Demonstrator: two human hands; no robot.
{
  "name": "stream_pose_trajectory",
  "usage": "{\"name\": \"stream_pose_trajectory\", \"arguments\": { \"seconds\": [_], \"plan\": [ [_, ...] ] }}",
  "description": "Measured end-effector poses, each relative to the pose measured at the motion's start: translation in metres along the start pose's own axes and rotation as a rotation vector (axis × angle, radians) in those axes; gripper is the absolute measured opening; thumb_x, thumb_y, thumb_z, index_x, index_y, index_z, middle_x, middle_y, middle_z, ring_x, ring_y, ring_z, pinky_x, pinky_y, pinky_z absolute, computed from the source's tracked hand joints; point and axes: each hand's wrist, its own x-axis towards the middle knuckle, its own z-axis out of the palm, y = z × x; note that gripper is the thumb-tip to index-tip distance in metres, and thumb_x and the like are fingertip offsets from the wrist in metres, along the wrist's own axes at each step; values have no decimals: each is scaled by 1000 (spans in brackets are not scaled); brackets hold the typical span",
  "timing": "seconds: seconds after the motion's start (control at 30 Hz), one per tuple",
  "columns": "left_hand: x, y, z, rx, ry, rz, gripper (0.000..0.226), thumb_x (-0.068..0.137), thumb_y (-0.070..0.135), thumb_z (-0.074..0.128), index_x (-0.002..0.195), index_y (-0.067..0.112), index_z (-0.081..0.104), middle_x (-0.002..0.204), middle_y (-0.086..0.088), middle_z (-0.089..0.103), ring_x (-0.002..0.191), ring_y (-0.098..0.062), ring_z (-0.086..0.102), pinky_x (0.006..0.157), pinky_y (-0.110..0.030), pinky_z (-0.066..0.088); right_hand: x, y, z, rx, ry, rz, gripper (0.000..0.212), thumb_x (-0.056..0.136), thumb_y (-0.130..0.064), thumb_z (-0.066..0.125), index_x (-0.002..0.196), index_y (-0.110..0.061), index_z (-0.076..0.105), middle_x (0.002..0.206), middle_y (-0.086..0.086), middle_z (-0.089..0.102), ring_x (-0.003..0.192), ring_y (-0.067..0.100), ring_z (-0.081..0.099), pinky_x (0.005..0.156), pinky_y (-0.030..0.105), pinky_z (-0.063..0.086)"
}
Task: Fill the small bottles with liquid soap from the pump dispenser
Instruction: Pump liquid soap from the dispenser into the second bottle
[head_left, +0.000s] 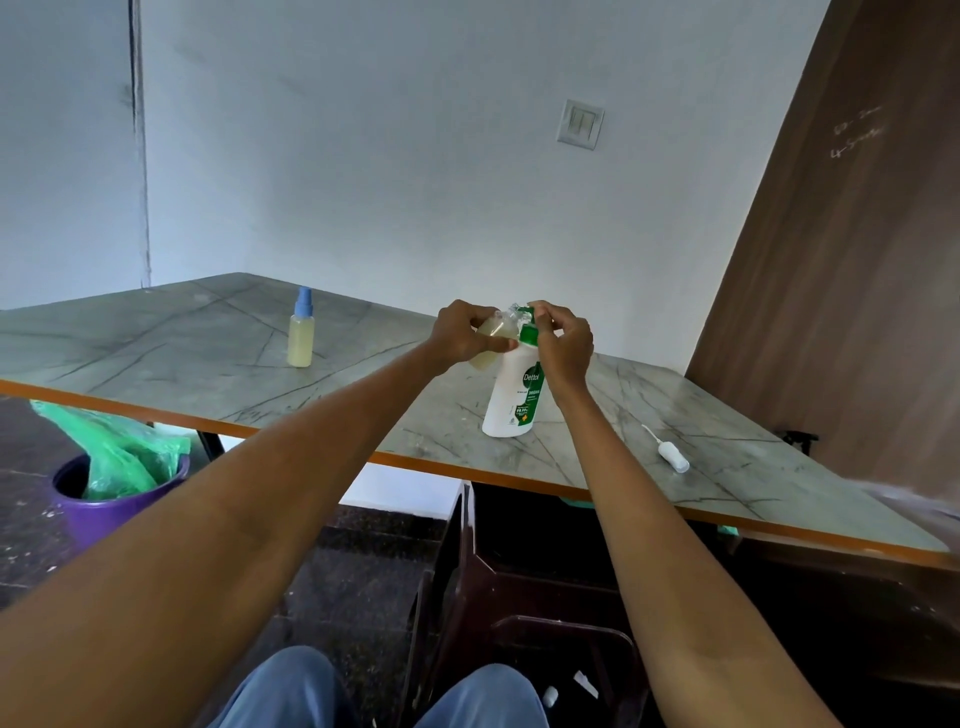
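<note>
Head view: both arms reach forward over the table (156, 338). The left hand (462, 332) grips a small bottle (491, 332), fingers and thumb curled round its body; the bottle is tilted, its open neck toward the pump head, and pale yellowish liquid shows inside. The right hand (563, 345) rests on top of the dispenser (511, 400), fingers curled over the green pump head (530, 327) (whether it is pressing down I cannot tell). The two hands are nearly touching, with the bottle mouth and the pump nozzle between them; the exact contact there is blurred.

The dispenser is white with a green label, standing on the table directly below the right hand, leaning slightly.

Well to the left of the left hand stands a second bottle (301, 332), upright, blue spray cap on, holding pale liquid.

To the right of the right hand and nearer the person, a white spray cap (672, 457) with its thin tube lies flat on the table, apart from the dispenser.

Below the left forearm, off the table, a purple bin (104, 512) with a green bag (119, 452) sits on the floor. A wall switch (580, 123) is above the hands, and a brown door (857, 234) is at far right.
</note>
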Motion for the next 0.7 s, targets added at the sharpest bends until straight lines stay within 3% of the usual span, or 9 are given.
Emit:
{"name": "stream_pose_trajectory", "arguments": {
  "seconds": [0.17, 0.27, 0.43, 0.53, 0.7],
  "plan": [
    [2, 5, -1, 0, -24, -9, 44, 69, 25, 80, 108, 9, 69, 100, -10, 69, 87, -16, 57, 81, -31, 46, 4, -6, -3, 24, -2, -21, 23, 93, -21, 57, 104, -11, 74, 111, 3, 71, 90, 8, 56, 97, 44, 46],
    [0, 6, 0, 9, -17, -8, 44, 68, 25, 80, 107, 9, 69, 94, -8, 66, 86, -17, 56, 78, -30, 45, 0, -3, -1, 8, 5, -4, 24, 94, -21, 55, 106, -12, 73, 113, 4, 70, 92, 9, 54, 98, 43, 44],
    [2, 5, -1, 47, -21, -37, 50, 69, 25, 80, 113, 7, 66, 107, -11, 68, 89, -17, 55, 75, -27, 45, -7, 0, 5, -17, 12, 41, 25, 94, -23, 53, 107, -15, 72, 114, 4, 69, 103, 21, 61, 102, 48, 41],
    [2, 5, -1, 26, -20, -31, 45, 68, 24, 80, 108, 7, 68, 94, -8, 66, 86, -17, 55, 64, -20, 41, -2, -1, 2, -31, -12, 28, 24, 94, -26, 54, 105, -15, 73, 112, 3, 70, 101, 20, 62, 101, 48, 41],
    [4, 7, 3, 17, -3, -36, 46, 68, 24, 81, 109, 8, 68, 91, -2, 62, 85, -16, 54, 64, -18, 42, -1, -4, 1, -4, 7, 11, 22, 93, -24, 56, 102, -15, 74, 109, 1, 71, 100, 20, 62, 100, 50, 42]
  ]
}}
